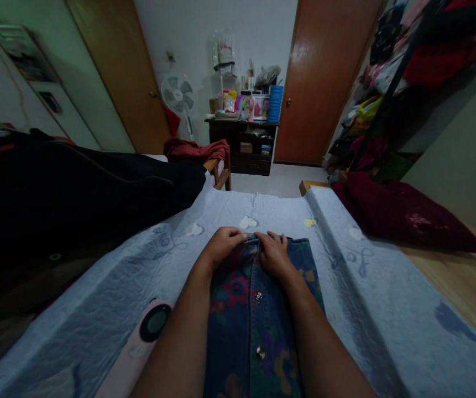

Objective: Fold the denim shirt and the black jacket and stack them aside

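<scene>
Probably soft yet sturdy, the denim garment suits holding by its twelve-o'clock edge, which the left hand pinches, the right hand resting there, grip unclear.

The bottom edge cuts the denim garment — near end unseen.

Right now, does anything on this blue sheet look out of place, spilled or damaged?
I see nothing spilled or damaged. Only the dark cloth looks untidy: it is heaped on the left of the sheet, whereas the floral denim garment lies flat beneath your left hand and right hand.
</scene>
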Tool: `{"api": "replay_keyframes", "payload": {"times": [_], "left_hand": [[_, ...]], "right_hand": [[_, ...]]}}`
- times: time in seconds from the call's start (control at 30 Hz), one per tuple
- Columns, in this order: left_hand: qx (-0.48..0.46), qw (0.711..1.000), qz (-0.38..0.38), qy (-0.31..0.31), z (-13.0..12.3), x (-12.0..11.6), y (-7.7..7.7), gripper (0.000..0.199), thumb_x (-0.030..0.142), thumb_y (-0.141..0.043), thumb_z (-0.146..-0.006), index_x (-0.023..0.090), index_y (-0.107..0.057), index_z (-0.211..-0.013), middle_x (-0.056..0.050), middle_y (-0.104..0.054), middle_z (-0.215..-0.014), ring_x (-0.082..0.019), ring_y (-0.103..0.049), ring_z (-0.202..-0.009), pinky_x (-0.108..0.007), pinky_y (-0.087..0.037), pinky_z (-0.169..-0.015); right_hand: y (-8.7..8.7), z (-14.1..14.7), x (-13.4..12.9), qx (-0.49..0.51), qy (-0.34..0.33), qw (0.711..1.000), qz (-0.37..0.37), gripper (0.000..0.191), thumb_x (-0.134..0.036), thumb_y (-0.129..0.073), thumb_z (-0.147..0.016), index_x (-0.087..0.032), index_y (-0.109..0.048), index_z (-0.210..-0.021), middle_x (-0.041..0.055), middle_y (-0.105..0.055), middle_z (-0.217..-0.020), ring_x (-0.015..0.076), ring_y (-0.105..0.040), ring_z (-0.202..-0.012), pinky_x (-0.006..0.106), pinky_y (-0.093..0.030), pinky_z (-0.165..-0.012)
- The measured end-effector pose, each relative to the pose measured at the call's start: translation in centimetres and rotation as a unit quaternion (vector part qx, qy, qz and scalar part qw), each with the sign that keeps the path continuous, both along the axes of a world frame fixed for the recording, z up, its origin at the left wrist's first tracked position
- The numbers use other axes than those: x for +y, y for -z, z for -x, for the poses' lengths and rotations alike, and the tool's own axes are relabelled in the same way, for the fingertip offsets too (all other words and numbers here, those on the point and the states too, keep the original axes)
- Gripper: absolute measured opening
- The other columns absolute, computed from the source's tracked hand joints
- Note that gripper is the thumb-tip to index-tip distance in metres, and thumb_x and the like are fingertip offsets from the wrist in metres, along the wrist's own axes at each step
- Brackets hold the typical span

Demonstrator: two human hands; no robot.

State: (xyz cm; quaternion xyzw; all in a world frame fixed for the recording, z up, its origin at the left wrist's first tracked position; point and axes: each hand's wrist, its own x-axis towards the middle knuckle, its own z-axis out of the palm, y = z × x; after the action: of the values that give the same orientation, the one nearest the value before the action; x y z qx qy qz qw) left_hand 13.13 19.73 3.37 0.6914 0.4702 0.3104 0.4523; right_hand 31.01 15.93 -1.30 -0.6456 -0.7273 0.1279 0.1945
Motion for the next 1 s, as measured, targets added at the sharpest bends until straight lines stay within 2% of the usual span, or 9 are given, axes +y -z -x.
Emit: {"api": "replay_keyframes", "payload": {"times": [0.2,0.3,0.4,0.5,0.63,0.7,0.8,0.87,1.0], "left_hand": [[-0.14,0.979,0.12,0.091,0.4,-0.7,-0.6,0.037,0.047,-0.057,-0.079,0.013,-0.069,-0.083,-0.006,-0.07,-0.075,-0.013,-0.06,-0.062,-0.023,-0.044,-0.062],[-0.199,0.958,0.199,0.063,0.7,-0.4,0.2,0.051,0.057,-0.043,-0.086,0.013,-0.063,-0.103,-0.01,-0.072,-0.081,-0.011,-0.057,-0.049,-0.022,-0.042,-0.05],[-0.208,0.955,0.209,0.014,0.7,0.1,1.2,0.037,0.044,-0.051,-0.085,0.014,-0.06,-0.104,-0.007,-0.071,-0.076,-0.008,-0.054,-0.045,-0.019,-0.039,-0.048],[-0.17,0.963,0.204,0.036,0.4,0.2,1.7,0.027,0.028,-0.059,-0.079,0.014,-0.063,-0.102,-0.002,-0.068,-0.069,-0.008,-0.054,-0.048,-0.02,-0.043,-0.053],[-0.072,0.988,0.112,0.08,-0.5,0.3,1.5,0.024,0.024,-0.059,-0.076,0.014,-0.068,-0.096,-0.002,-0.068,-0.069,-0.014,-0.062,-0.063,-0.026,-0.05,-0.065],[0.005,1.0,-0.008,0.028,-0.9,0.5,1.3,0.022,0.022,-0.058,-0.076,0.016,-0.07,-0.093,-0.004,-0.071,-0.081,-0.018,-0.065,-0.077,-0.03,-0.051,-0.075],[0.105,0.978,-0.175,-0.044,-1.3,0.7,1.2,0.027,0.015,-0.053,-0.079,0.02,-0.071,-0.097,-0.005,-0.07,-0.105,-0.019,-0.062,-0.101,-0.031,-0.046,-0.094],[0.159,0.968,-0.192,-0.013,-1.3,0.8,1.5,0.032,0.013,-0.048,-0.08,0.023,-0.071,-0.1,-0.003,-0.07,-0.11,-0.018,-0.061,-0.107,-0.029,-0.043,-0.098],[0.276,0.947,-0.149,0.073,-1.5,0.7,2.3,0.027,0.019,-0.048,-0.082,0.025,-0.074,-0.086,-0.004,-0.074,-0.094,-0.02,-0.065,-0.092,-0.029,-0.046,-0.088]], "right_hand": [[-0.8,-0.4,-0.2,0.002,-0.004,1.0,-0.018,0.037,-0.016,-0.047,-0.076,-0.022,-0.06,-0.11,0.0061,-0.066,-0.109,0.0229,-0.05,-0.111,0.052,-0.004,-0.11],[-1.2,-0.5,-0.3,0.013,-0.011,0.999,-0.03,0.034,-0.015,-0.046,-0.076,-0.022,-0.061,-0.106,0.0053,-0.066,-0.104,0.0214,-0.053,-0.104,0.047,-0.013,-0.108],[-1.4,-0.4,-0.4,0.019,-0.018,0.999,-0.044,0.035,-0.015,-0.046,-0.076,-0.022,-0.062,-0.107,0.0054,-0.066,-0.105,0.021,-0.053,-0.104,0.041,-0.022,-0.103],[-1.6,-0.3,-0.5,0.025,-0.037,0.998,-0.051,0.041,-0.019,-0.049,-0.078,-0.023,-0.059,-0.118,0.0055,-0.064,-0.108,0.0212,-0.052,-0.104,0.037,-0.026,-0.098],[-1.9,-0.2,-0.7,0.001,-0.048,0.998,-0.034,0.031,-0.027,-0.053,-0.081,-0.024,-0.064,-0.11,0.0046,-0.062,-0.098,0.0209,-0.052,-0.098,0.035,-0.028,-0.093],[-1.9,-0.2,-0.6,-0.004,-0.041,0.998,-0.037,0.028,-0.027,-0.053,-0.081,-0.024,-0.065,-0.107,0.0044,-0.06,-0.096,0.0203,-0.052,-0.096,0.035,-0.029,-0.091],[-1.9,-0.2,-0.5,0.001,-0.039,0.998,-0.048,0.029,-0.023,-0.054,-0.079,-0.023,-0.065,-0.106,0.0045,-0.059,-0.098,0.0198,-0.052,-0.097,0.033,-0.03,-0.089],[-2.0,-0.2,-0.5,0.007,-0.044,0.998,-0.048,0.028,-0.023,-0.054,-0.079,-0.023,-0.066,-0.104,0.0047,-0.061,-0.099,0.0196,-0.053,-0.097,0.032,-0.031,-0.088],[-2.0,-0.2,-0.4,0.002,-0.035,0.999,-0.029,0.025,-0.022,-0.051,-0.08,-0.019,-0.066,-0.101,0.0065,-0.065,-0.1,0.0201,-0.056,-0.098,0.03,-0.033,-0.086]]}}
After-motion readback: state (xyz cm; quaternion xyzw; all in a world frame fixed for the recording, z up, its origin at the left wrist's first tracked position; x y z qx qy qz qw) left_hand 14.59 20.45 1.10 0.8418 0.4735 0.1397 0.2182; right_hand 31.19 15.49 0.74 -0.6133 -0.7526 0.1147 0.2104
